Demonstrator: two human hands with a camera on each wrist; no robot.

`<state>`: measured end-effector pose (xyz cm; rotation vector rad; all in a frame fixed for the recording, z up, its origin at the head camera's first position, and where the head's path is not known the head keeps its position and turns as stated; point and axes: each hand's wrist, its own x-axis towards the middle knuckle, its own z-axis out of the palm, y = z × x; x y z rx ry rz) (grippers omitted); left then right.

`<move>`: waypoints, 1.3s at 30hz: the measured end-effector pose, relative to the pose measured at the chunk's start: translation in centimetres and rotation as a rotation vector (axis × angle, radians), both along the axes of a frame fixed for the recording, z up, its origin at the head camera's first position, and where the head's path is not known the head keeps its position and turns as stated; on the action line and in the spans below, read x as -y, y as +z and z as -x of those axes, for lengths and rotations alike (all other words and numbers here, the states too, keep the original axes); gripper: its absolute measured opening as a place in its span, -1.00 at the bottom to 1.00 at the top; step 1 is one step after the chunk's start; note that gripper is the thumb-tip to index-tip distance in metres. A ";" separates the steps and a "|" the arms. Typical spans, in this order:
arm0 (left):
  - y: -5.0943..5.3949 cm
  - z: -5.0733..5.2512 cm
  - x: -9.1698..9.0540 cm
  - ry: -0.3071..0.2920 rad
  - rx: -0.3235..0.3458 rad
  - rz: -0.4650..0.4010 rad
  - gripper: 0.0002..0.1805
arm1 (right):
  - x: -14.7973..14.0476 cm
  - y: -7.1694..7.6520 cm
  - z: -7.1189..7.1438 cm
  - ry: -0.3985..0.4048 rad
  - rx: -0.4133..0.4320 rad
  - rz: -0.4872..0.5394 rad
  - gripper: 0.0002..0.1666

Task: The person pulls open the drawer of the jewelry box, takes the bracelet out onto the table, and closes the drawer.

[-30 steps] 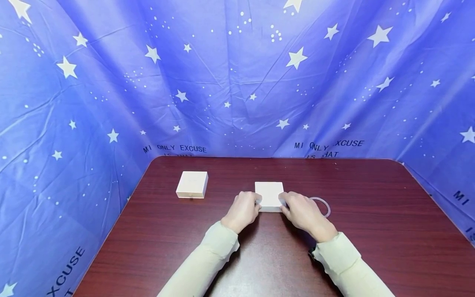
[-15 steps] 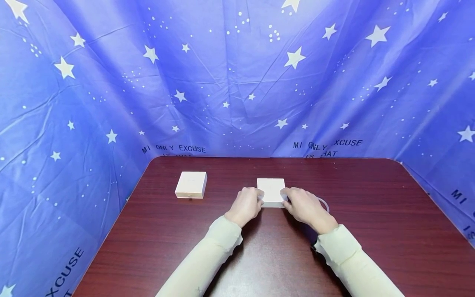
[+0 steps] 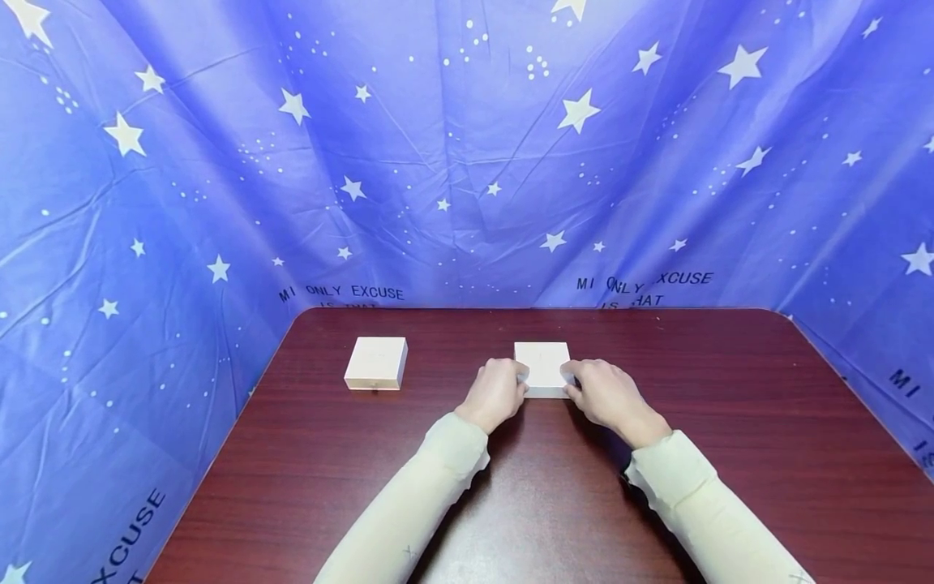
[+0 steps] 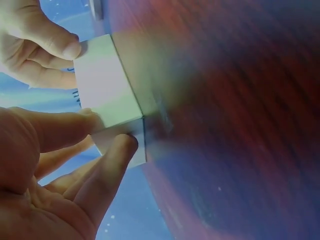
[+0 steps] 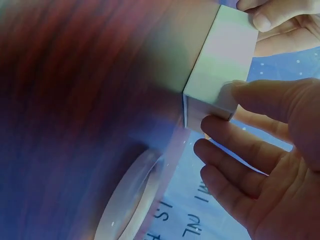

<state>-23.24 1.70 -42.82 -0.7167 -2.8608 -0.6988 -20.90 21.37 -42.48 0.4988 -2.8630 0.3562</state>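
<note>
Both hands grip a white box [image 3: 542,367] by its opposite sides on the dark red table. The left hand [image 3: 493,392] holds its left side; the right hand [image 3: 607,397] holds its right side. In the left wrist view the left hand's [image 4: 65,175] thumb and fingers pinch one end of the box [image 4: 106,82], with the other hand at the far end. From the right wrist view, the right hand [image 5: 265,155] pinches the near end of the box [image 5: 222,55] with thumb and fingers.
A second white box [image 3: 376,362] stands on the table [image 3: 292,454] at the left. A pale ring [image 5: 127,197] lies near the right hand in the right wrist view. Behind the table hangs a blue curtain [image 3: 452,146] with stars.
Both hands have moved the held box away from the body and slightly to the right. The ring has become hidden behind the right hand in the head view.
</note>
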 end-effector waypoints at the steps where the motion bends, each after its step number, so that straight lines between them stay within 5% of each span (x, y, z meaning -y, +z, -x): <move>1: 0.0 0.1 -0.1 0.004 -0.001 -0.003 -0.64 | -0.1 0.0 0.1 -0.007 0.005 0.002 -0.83; 17: -0.1 1.5 -1.8 0.026 0.064 -0.004 -0.68 | -1.7 0.5 1.2 -0.078 0.130 0.043 -0.80; 22: 0.0 2.0 -2.1 0.057 0.086 -0.001 -0.93 | -2.1 0.5 1.8 -0.079 0.132 0.055 -0.80; 27: 0.2 2.3 -2.4 0.076 0.106 -0.003 -0.80 | -2.4 0.5 2.2 -0.081 0.136 0.069 -0.82; 39: 0.2 3.1 -2.7 0.069 0.061 0.051 -0.92 | -2.8 0.2 3.0 -0.099 0.143 0.075 -0.73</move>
